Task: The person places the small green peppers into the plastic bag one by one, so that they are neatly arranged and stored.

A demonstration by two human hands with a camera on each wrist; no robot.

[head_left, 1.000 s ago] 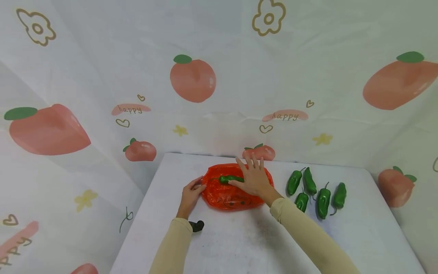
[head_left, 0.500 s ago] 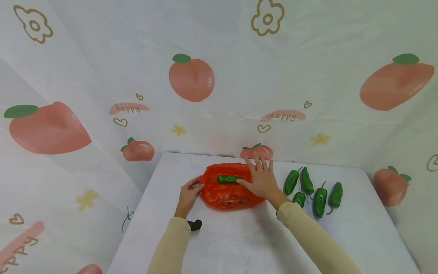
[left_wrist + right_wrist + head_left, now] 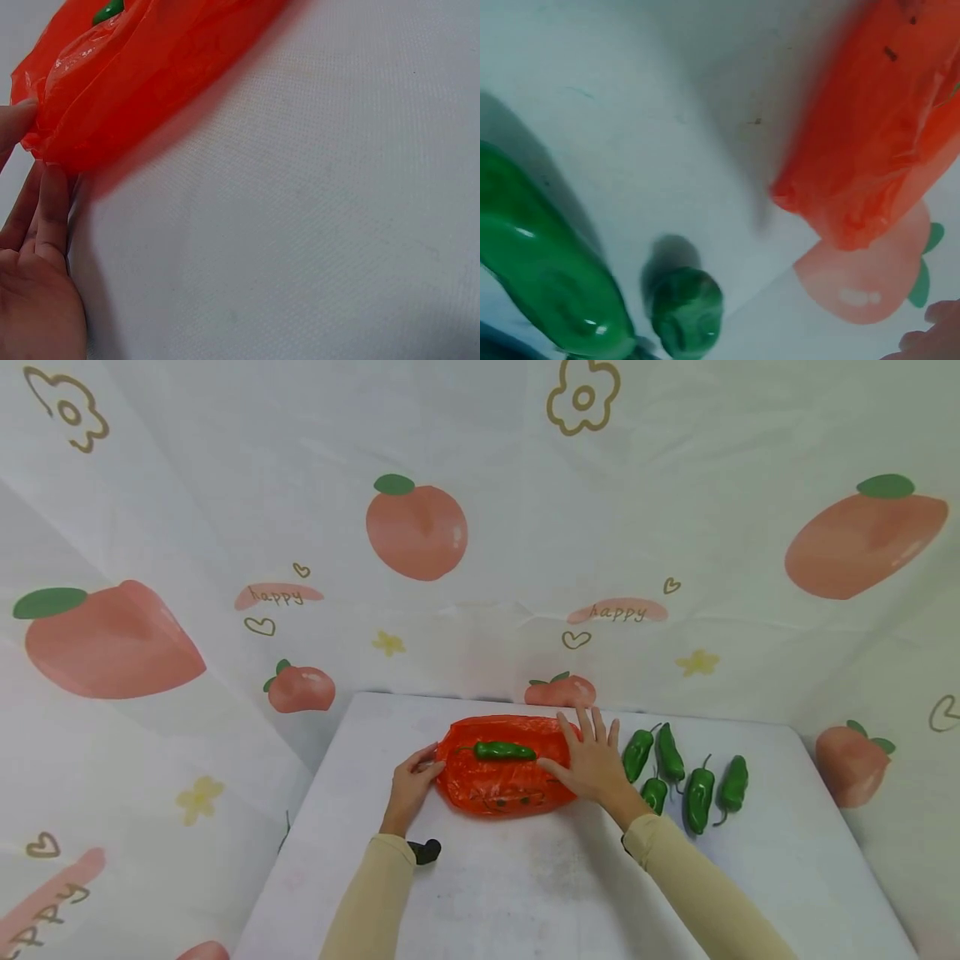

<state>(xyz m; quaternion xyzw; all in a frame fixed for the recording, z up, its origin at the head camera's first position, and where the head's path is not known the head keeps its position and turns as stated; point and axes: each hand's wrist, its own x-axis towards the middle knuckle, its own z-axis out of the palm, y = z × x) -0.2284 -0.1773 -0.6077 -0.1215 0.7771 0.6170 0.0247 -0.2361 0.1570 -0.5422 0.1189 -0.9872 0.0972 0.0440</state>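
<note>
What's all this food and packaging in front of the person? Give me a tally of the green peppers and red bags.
Red bag: 1
Green peppers: 6 (1 within the bag's outline, 5 to its right)
Total: 7

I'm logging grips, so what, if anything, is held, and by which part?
The left hand pinches the red bag by its left edge; the right hand, spread, holds nothing.

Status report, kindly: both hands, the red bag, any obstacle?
Left hand pinches red bag at left edge. Right hand spread over its right end, contact unclear. One green pepper on or in bag. Five peppers right; no evident obstruction.
</note>
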